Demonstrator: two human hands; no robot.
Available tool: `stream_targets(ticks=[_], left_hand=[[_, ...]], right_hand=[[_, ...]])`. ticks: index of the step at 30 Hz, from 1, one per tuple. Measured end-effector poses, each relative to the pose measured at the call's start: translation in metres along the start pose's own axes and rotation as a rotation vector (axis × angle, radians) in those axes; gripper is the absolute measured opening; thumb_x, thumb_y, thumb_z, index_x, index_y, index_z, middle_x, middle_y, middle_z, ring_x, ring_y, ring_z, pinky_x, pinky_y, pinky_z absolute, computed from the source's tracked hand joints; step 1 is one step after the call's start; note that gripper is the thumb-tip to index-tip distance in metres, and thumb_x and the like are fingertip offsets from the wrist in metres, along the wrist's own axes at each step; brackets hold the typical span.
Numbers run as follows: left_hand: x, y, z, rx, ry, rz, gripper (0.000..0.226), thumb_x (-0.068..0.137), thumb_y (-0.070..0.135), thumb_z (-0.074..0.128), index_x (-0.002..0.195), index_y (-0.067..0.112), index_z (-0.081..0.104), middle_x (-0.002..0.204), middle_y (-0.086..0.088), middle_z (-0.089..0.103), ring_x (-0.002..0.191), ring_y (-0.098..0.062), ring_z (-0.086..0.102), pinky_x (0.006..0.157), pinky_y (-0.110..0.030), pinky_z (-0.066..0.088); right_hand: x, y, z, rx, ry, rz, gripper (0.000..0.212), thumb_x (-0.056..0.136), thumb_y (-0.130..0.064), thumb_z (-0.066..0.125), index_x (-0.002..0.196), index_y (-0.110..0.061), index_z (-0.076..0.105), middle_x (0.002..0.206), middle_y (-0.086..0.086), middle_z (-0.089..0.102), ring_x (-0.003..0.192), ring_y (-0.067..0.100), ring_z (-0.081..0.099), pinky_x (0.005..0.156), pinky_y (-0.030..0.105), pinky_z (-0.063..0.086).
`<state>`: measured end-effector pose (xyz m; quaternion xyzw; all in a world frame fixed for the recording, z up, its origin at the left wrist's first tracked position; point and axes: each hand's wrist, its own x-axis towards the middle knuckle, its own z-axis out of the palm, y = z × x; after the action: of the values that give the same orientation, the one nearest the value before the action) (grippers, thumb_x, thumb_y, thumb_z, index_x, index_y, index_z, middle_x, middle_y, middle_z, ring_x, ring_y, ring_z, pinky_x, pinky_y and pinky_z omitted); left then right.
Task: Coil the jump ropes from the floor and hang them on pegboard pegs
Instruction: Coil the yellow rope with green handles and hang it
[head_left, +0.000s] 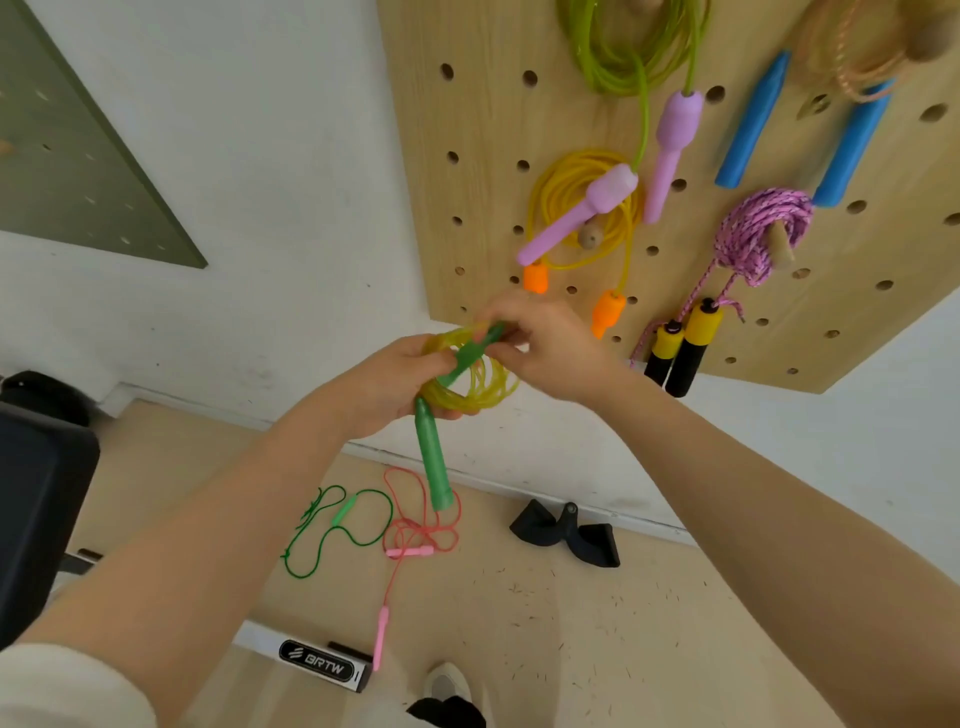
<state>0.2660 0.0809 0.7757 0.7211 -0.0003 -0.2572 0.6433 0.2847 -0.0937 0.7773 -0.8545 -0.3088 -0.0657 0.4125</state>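
Note:
My left hand (387, 382) grips a coil of yellow jump rope (480, 384) in front of the wooden pegboard (483, 130). One green handle (434, 462) hangs down from the coil. My right hand (545, 345) pinches the other green handle (475, 351), which passes through the coil. On the floor lie a green rope (337, 525) and a pink rope (415, 540), both loose. Several coiled ropes hang on the pegboard: a lime one with lilac handles (670, 150), a yellow one with orange handles (576, 208), a pink braided one (758, 234).
Blue handles (753, 119) hang at the board's upper right. A black object (566, 532) lies by the wall on the floor. A white and black box (317, 662) sits near my shoe (447, 686). A dark chair (36, 499) stands at the left.

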Motion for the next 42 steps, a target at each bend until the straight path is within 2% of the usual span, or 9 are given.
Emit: stream_targets(ticks=[5, 10, 16, 21, 25, 29, 34, 39, 42], left_hand=[[-0.002, 0.003, -0.035, -0.014, 0.08, 0.091, 0.019, 0.096, 0.011, 0.043, 0.093, 0.018, 0.061, 0.069, 0.005, 0.061, 0.057, -0.011, 0.06, 0.052, -0.021, 0.05], [-0.004, -0.016, -0.07, -0.066, 0.123, -0.031, 0.019, 0.095, 0.014, 0.045, 0.086, 0.015, 0.062, 0.066, 0.002, 0.057, 0.045, -0.008, 0.053, 0.045, -0.021, 0.048], [0.008, -0.008, -0.095, -0.071, 0.124, 0.026, 0.013, 0.095, 0.018, 0.048, 0.098, 0.015, 0.06, 0.072, 0.004, 0.058, 0.048, -0.009, 0.053, 0.048, -0.02, 0.046], [0.031, 0.015, -0.11, -0.003, 0.105, 0.111, 0.015, 0.096, 0.015, 0.048, 0.103, 0.016, 0.061, 0.074, 0.004, 0.062, 0.057, -0.012, 0.054, 0.05, -0.019, 0.047], [0.046, 0.017, -0.136, 0.054, 0.273, 0.107, 0.01, 0.096, 0.012, 0.047, 0.095, 0.014, 0.057, 0.074, 0.001, 0.057, 0.052, -0.005, 0.056, 0.052, -0.017, 0.048], [0.051, 0.011, -0.166, 0.013, 0.48, 0.112, 0.016, 0.096, 0.014, 0.045, 0.086, 0.019, 0.058, 0.076, 0.002, 0.059, 0.054, -0.005, 0.056, 0.055, -0.02, 0.047], [0.046, 0.015, -0.186, -0.276, 0.585, 0.201, 0.015, 0.096, 0.013, 0.046, 0.094, 0.015, 0.06, 0.08, 0.001, 0.067, 0.048, -0.012, 0.057, 0.049, -0.02, 0.048], [0.041, 0.019, -0.208, -0.367, 0.521, 0.291, 0.02, 0.09, 0.001, 0.046, 0.078, 0.015, 0.055, 0.06, 0.006, 0.061, 0.043, -0.011, 0.042, 0.048, -0.018, 0.037], [0.05, 0.013, -0.218, -0.178, 0.608, 0.055, 0.006, 0.088, 0.01, 0.057, 0.084, 0.014, 0.058, 0.065, 0.007, 0.062, 0.053, -0.014, 0.046, 0.049, -0.02, 0.043]], right_hand=[[0.01, -0.005, 0.044, -0.75, -0.061, -0.366, 0.039, 0.07, 0.002, 0.046, 0.1, -0.015, 0.064, 0.131, 0.011, 0.052, 0.121, 0.027, 0.037, 0.093, 0.042, 0.03], [0.061, -0.025, 0.056, -0.301, -0.554, -0.098, 0.037, 0.091, 0.001, 0.044, 0.124, -0.008, 0.058, 0.148, 0.01, 0.035, 0.135, 0.025, 0.033, 0.108, 0.03, 0.025], [0.077, -0.012, 0.052, 0.164, -0.472, 0.132, 0.04, 0.097, -0.008, 0.043, 0.136, -0.018, 0.045, 0.143, -0.01, 0.017, 0.137, 0.001, 0.012, 0.098, -0.001, 0.022], [0.114, 0.003, 0.06, 0.576, -0.334, 0.391, 0.07, 0.088, -0.007, 0.059, 0.142, -0.028, 0.019, 0.125, -0.008, 0.048, 0.111, 0.007, 0.053, 0.088, 0.013, 0.043], [0.163, 0.011, 0.079, 0.395, -0.436, 0.392, 0.034, 0.087, -0.004, 0.055, 0.121, -0.009, 0.055, 0.101, 0.003, 0.063, 0.088, 0.009, 0.056, 0.081, 0.021, 0.043], [0.199, 0.009, 0.107, 0.632, -0.578, 0.459, 0.033, 0.085, -0.009, 0.049, 0.118, -0.011, 0.05, 0.101, 0.0, 0.056, 0.096, 0.014, 0.053, 0.088, 0.027, 0.04], [0.215, 0.002, 0.12, 0.517, -0.677, 0.262, 0.035, 0.093, -0.055, 0.021, 0.091, -0.031, 0.047, 0.072, -0.001, 0.037, 0.061, 0.01, 0.031, 0.06, 0.021, 0.031], [0.231, 0.021, 0.118, 0.198, -0.671, 0.455, 0.069, 0.094, -0.058, 0.01, 0.121, -0.009, 0.05, 0.079, -0.006, 0.048, 0.078, 0.016, 0.044, 0.075, 0.024, 0.034], [0.249, 0.019, 0.145, 0.012, -0.736, 0.48, 0.062, 0.098, -0.05, 0.015, 0.11, -0.006, 0.057, 0.107, 0.007, 0.06, 0.099, 0.024, 0.055, 0.099, 0.032, 0.036]])
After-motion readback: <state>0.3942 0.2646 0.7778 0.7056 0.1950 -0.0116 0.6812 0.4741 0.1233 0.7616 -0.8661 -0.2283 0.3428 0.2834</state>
